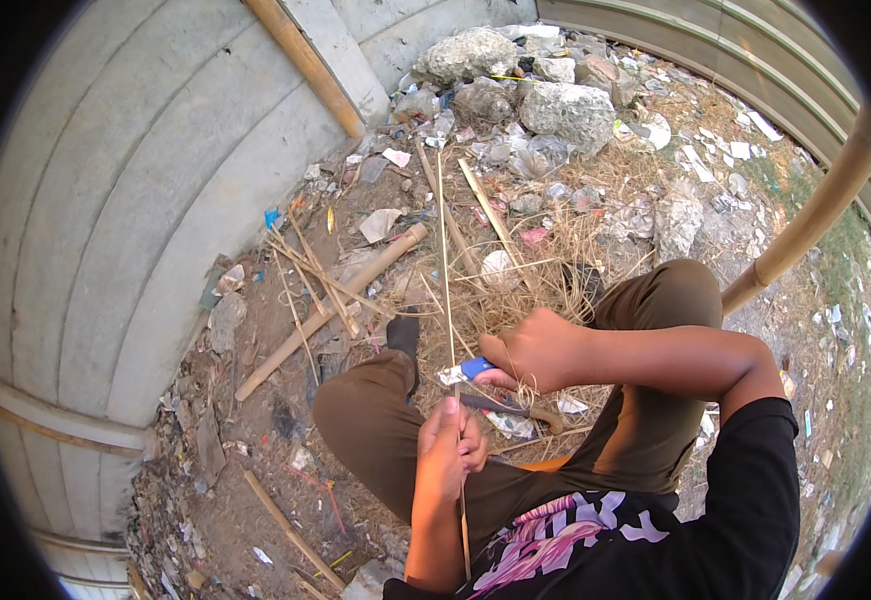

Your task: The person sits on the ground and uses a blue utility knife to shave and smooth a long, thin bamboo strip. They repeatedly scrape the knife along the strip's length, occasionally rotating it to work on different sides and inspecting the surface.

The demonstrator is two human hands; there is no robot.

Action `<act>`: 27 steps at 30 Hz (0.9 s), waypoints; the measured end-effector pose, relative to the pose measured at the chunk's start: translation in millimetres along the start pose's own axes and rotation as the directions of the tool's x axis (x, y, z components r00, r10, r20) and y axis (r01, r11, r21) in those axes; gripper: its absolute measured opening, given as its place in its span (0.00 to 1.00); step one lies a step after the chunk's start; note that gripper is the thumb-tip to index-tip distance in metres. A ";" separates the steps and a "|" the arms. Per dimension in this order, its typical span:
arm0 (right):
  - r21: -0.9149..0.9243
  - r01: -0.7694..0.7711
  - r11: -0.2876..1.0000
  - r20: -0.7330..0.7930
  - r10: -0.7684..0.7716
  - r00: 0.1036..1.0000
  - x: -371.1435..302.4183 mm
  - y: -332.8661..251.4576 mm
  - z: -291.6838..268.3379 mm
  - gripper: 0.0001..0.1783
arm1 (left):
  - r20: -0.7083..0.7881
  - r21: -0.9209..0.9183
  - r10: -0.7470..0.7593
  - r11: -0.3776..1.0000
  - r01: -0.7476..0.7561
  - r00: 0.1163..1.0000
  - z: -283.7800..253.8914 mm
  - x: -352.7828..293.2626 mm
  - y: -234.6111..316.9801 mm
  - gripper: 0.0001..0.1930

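Note:
My left hand (445, 448) is closed around a long thin bamboo strip (444, 260), which runs up past my knees and down along my forearm. In my right hand (538, 350) is a blue-handled cutter knife (473, 369). Its blade end meets the strip just above my left thumb. Between my legs lies a dark-bladed tool with a curved wooden handle (547, 415), partly hidden behind my hands. Pale, curly shavings (500, 300) are heaped on the ground just beyond my right hand.
A thick bamboo pole (330, 312) and several split pieces (320, 275) lie to the left. Big broken concrete lumps (567, 115) and litter fill the back. A concrete wall (155, 190) stands left; a bamboo post (805, 220) leans at right, close to my knee.

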State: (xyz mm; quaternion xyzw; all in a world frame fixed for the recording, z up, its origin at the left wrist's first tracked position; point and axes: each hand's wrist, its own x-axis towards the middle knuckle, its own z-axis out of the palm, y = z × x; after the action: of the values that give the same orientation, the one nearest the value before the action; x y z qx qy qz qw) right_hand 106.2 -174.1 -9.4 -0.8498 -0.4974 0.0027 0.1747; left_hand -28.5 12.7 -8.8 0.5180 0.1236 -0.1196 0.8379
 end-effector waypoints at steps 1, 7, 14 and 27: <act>0.061 -0.134 0.989 -0.046 0.137 0.990 4.6 2.4 -2.2 0.31 | -0.008 -0.001 -0.002 1.000 0.002 1.000 -0.4 -0.3 -0.2 0.19; 0.010 0.052 0.999 -0.115 -0.050 0.992 -1.7 -3.3 1.8 0.29 | 0.074 -0.073 -0.017 0.997 0.022 0.997 1.4 -2.2 2.2 0.19; -0.084 -0.142 0.986 -0.218 0.120 0.968 13.1 18.1 -8.3 0.28 | 0.030 -0.064 -0.055 0.996 0.057 0.998 2.8 -0.9 0.2 0.19; -0.186 -0.085 0.979 -0.314 0.023 0.949 13.5 30.9 -5.5 0.28 | 0.076 -0.090 -0.109 0.989 0.116 0.991 1.0 -3.8 0.2 0.19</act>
State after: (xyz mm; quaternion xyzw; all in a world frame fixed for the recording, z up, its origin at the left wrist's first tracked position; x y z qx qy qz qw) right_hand 140.1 -178.1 -11.2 -0.8661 -0.4380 -0.1752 0.1655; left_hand -31.9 12.2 -6.9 0.4656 0.1283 -0.1792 0.8571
